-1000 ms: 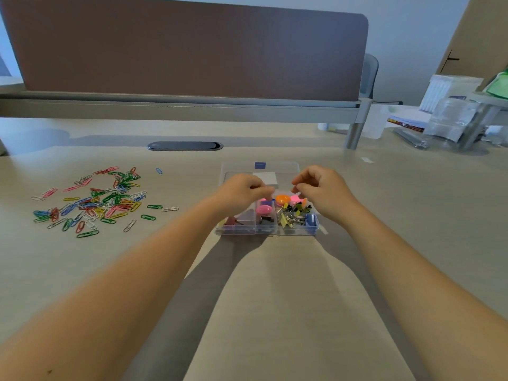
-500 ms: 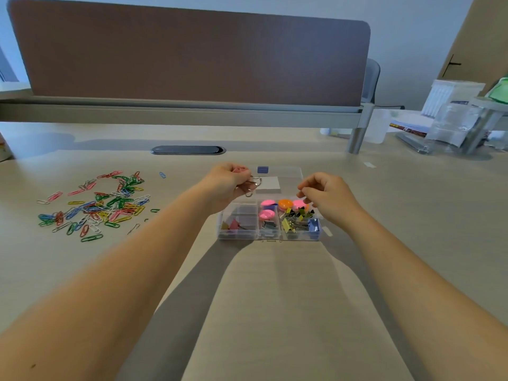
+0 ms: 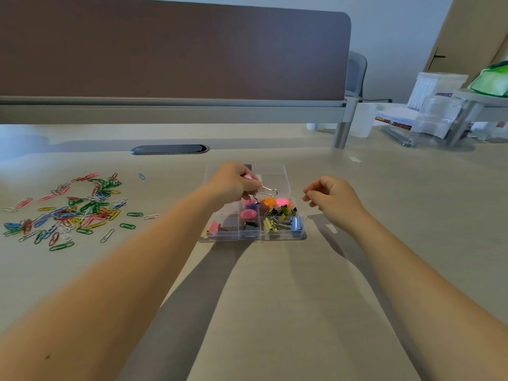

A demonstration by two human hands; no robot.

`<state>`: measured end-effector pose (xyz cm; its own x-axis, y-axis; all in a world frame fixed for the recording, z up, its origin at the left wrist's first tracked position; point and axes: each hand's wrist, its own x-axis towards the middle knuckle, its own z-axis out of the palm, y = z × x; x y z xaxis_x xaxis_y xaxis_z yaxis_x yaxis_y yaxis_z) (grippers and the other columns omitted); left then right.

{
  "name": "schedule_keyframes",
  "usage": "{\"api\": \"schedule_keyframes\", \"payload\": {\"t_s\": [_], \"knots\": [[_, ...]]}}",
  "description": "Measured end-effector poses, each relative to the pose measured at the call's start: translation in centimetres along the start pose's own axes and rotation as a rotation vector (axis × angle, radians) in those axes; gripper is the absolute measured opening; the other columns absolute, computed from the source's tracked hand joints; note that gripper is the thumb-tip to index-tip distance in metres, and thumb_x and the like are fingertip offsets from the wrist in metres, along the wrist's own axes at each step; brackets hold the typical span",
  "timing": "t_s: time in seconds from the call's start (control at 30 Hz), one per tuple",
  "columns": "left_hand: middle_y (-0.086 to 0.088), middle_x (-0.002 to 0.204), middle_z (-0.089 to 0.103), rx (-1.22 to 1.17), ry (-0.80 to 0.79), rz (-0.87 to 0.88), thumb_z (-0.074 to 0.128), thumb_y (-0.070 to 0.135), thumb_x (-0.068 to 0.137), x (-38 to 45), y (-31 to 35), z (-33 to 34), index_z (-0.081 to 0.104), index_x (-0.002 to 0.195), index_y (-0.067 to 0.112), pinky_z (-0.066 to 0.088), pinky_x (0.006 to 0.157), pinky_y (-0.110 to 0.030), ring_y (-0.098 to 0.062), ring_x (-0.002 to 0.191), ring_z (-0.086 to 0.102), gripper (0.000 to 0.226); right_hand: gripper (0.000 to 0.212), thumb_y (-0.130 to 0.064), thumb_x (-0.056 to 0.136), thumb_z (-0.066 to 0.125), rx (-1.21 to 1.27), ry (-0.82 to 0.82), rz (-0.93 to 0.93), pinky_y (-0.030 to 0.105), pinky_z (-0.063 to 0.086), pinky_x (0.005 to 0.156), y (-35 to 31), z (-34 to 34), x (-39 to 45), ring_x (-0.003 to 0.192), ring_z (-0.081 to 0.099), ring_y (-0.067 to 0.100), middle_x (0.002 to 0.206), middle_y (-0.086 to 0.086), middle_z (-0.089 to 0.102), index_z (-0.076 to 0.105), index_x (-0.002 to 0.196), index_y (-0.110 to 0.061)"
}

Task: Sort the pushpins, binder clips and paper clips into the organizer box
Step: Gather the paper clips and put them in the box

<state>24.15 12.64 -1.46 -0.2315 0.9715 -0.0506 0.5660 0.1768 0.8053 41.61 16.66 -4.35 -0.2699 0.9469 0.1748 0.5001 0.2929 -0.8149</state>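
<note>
The left hand (image 3: 233,182) pinches a pink binder clip (image 3: 264,188), its wire loops jutting toward 3 o'clock, above the clear plastic organizer box (image 3: 286,171); the right hand (image 3: 334,200) hovers at 3 o'clock of the box, fingers loosely curled, grip empty. Glossy coloured paper clips (image 3: 68,213) lie scattered on the pale woodgrain counter (image 3: 275,298) at 9 o'clock.

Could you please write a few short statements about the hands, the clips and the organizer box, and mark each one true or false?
1. The left hand holds a pink binder clip. True.
2. The right hand grips a pushpin. False: it holds nothing visible.
3. The paper clips lie loose on the desk, to the left of the organizer box. True.
4. The organizer box is empty. False: it holds binder clips and round coloured pieces.
</note>
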Motion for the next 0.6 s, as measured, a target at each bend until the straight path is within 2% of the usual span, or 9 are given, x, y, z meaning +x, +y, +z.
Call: {"api": "schedule_keyframes", "payload": {"t_s": [0.13,0.23,0.33,0.43,0.53,0.6], "knots": [[-0.012,0.086,0.058,0.072,-0.06,-0.129,0.059,0.007,0.088,-0.8,-1.1,-2.3,0.063,0.103,-0.003,0.044,0.06,-0.019,-0.015,0.067,0.052,0.019,0.017,-0.004,0.09,0.048,0.007,-0.038,-0.023,0.017,0.04,0.061,-0.8,1.1,-0.1,0.069,0.052,0.009,0.09,0.007,0.06,0.054,0.079,-0.015],[-0.008,0.071,0.057,0.15,-0.068,-0.202,0.061,0.009,0.087,-1.9,-1.8,-3.5,0.061,0.087,0.002,0.041,0.053,-0.016,-0.012,0.059,0.049,0.008,0.014,-0.004,0.091,0.047,0.013,-0.065,-0.039,0.022,0.044,0.066,-1.8,2.1,-0.3,0.079,0.054,0.018,0.091,0.008,0.06,0.055,0.083,-0.013],[-0.005,0.064,0.053,0.148,-0.069,-0.254,0.063,0.01,0.086,-2.6,-2.1,-4.0,0.06,0.081,0.001,0.041,0.046,-0.014,-0.01,0.055,0.046,0.01,0.011,-0.006,0.091,0.048,-0.004,-0.077,-0.039,0.035,0.049,0.082,-2.6,2.9,-0.5,0.088,0.055,0.021,0.095,0.01,0.061,0.056,0.088,-0.012],[-0.005,0.064,0.054,0.13,-0.052,-0.285,0.062,0.011,0.087,-2.8,-2.4,-4.2,0.058,0.068,0.004,0.043,0.039,-0.011,-0.01,0.053,0.047,0.021,0.012,-0.005,0.09,0.049,0.015,-0.077,-0.038,0.036,0.048,0.084,-3.2,3.6,-0.8,0.086,0.056,0.02,0.093,0.011,0.062,0.059,0.088,-0.011],[-0.005,0.064,0.053,0.073,-0.026,-0.301,0.062,0.009,0.087,-2.8,-2.9,-4.7,0.056,0.066,0.004,0.042,0.047,-0.014,-0.01,0.054,0.046,0.022,0.014,-0.004,0.09,0.048,0.006,-0.086,-0.044,0.031,0.045,0.079,-3.6,4.1,-0.9,0.085,0.056,0.018,0.092,0.01,0.062,0.062,0.094,-0.003],[-0.006,0.064,0.053,0.049,-0.012,-0.311,0.062,0.007,0.086,-3.0,-3.3,-5.0,0.056,0.067,0.003,0.041,0.05,-0.015,-0.011,0.055,0.046,0.021,0.014,-0.004,0.09,0.049,0.003,-0.093,-0.047,0.033,0.046,0.08,-3.9,4.4,-0.9,0.086,0.057,0.021,0.094,0.013,0.064,0.06,0.083,-0.009]]}}
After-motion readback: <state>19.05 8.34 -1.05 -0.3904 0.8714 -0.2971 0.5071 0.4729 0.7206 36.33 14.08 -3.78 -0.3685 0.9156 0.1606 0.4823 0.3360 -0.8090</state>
